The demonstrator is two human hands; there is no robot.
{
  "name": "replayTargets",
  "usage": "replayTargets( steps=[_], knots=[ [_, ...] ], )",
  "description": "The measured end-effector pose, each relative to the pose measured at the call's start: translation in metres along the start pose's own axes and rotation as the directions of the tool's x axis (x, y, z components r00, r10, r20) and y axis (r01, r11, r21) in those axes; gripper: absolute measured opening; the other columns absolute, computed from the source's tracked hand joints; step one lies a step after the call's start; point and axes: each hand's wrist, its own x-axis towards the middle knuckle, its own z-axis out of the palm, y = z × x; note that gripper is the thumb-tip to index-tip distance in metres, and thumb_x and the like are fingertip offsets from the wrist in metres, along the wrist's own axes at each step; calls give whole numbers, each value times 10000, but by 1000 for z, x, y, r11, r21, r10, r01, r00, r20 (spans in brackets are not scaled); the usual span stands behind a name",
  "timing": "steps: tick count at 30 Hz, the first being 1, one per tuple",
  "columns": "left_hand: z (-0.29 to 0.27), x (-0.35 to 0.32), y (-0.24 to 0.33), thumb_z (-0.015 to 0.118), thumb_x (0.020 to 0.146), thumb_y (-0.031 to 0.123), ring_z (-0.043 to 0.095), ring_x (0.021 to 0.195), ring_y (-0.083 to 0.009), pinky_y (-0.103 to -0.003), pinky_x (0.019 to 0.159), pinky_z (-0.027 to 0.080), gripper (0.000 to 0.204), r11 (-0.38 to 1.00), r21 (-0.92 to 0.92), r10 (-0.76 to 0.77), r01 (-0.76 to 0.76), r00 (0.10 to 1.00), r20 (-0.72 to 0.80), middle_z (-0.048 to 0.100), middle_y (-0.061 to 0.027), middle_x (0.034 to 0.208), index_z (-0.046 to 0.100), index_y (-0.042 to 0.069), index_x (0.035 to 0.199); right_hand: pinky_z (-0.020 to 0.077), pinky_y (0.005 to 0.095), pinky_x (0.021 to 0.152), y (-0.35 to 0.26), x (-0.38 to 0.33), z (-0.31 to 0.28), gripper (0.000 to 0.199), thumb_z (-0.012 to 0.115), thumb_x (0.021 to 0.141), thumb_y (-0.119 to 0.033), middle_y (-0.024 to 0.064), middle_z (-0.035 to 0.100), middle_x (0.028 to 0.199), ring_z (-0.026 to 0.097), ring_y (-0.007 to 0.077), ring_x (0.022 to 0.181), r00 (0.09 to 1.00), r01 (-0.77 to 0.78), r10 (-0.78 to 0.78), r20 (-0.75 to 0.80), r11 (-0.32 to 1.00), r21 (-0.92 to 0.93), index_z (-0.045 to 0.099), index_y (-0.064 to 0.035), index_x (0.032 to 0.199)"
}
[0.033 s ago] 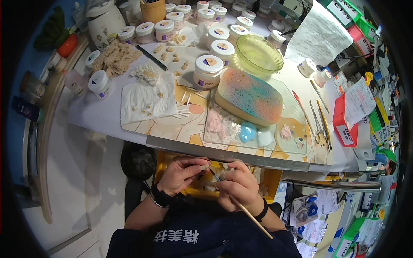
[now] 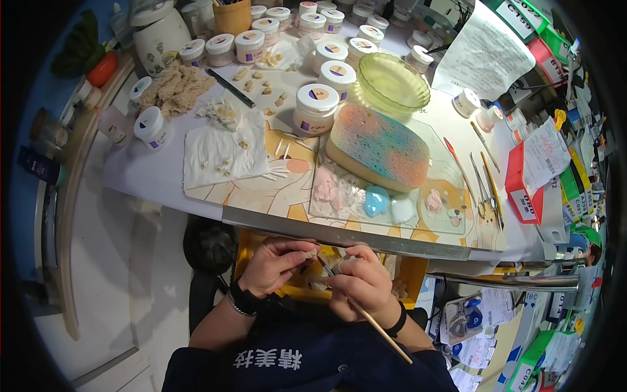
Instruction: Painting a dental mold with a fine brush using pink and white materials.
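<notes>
Wooden brush [image 2: 366, 313] pinched in right hand [image 2: 362, 284]'s closed grip; left hand [image 2: 277, 264]'s grip pinches small tooth piece [image 2: 311, 251].

Bright, even overhead light; sharp centre, fisheye-bent edges, dark corners.

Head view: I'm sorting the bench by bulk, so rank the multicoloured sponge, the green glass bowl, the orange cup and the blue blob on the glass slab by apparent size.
1. Multicoloured sponge
2. Green glass bowl
3. Orange cup, partly cut off by the picture's edge
4. Blue blob
</notes>
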Motion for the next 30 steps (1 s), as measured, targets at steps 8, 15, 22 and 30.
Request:
replayTargets(
  steps=[8,15,22,30],
  knots=[
    [1,1,0,583,863,-21,621,978,-185,-291,895,497,199,1000,13,15,-15,1000,17,640,-149,1076,631,-31,1056,488,402,761,-1,3,0,242,649,554,-28,72,570,753,574,213,653,1000,4,-4,9,999,-34,623,-41,795],
    [2,1,2,595,855,-20,621,969,-173,-279,884,497,204,999,35,14,-14,1000,12,642,-141,1069,631,-32,1056,487,392,745,0,3,0,263,653,542,-45,72,572,753,577,212,653,1000,8,-8,12,999,-31,629,-41,804],
    [2,2,2,608,848,-13,612,980,-167,-270,875,490,206,998,55,24,-25,1000,17,644,-130,1067,636,-25,1052,487,390,744,0,3,0,269,657,542,-50,71,571,752,578,210,652,1000,11,-11,6,1000,-28,633,-41,810],
    [2,1,2,613,847,-5,621,975,-189,-295,868,504,199,998,63,11,-10,1000,-17,648,-139,1062,640,-16,1044,489,388,747,0,4,1,251,649,555,-40,70,569,745,577,217,642,1000,3,-3,15,999,-42,631,-44,805]
  ],
)
